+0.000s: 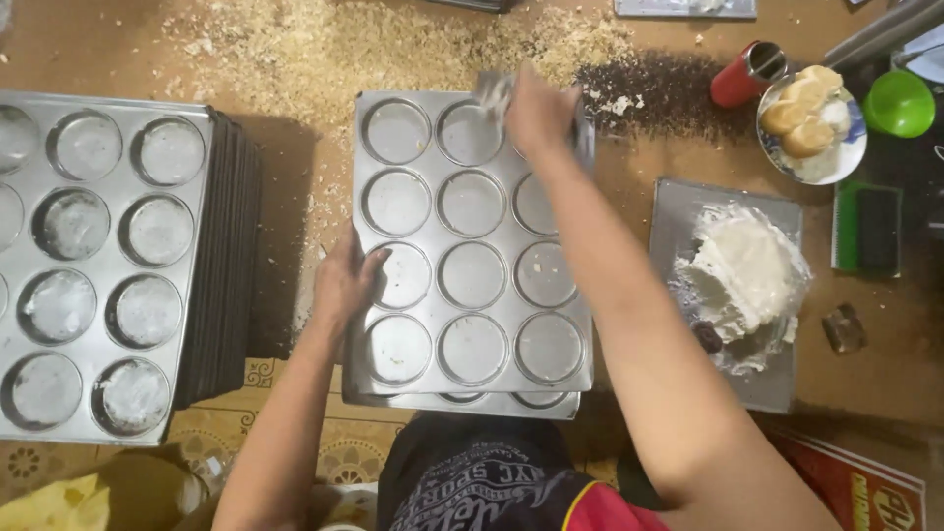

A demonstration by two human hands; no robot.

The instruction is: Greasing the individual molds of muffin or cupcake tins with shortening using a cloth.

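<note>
Tray (472, 246) at centre, twelve round cups, stacked on second tray. Left hand (346, 280) at 9 o'clock edge, fingers spread flat, gripping nothing. Right hand (536, 110) at 12 o'clock, closed round pale wad (495, 95) in top-row cup. White fat (747, 270) at 3 o'clock; tray stack (108, 256) at 9 o'clock

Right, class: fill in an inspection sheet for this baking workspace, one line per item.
Surface: brown floor strewn with pale crumbs and a dark patch.
Job's things: round-cup baking tray on another tray; stack of trays at left.
Clutter: white fat on a flat tray, plate of buns, red can, green brush, green bowl.
Grippers: left hand steadies the tray edge; right hand presses a wad at the far cups.
Cables: nothing seen.
Surroundings: patterned mat near the knees.
</note>
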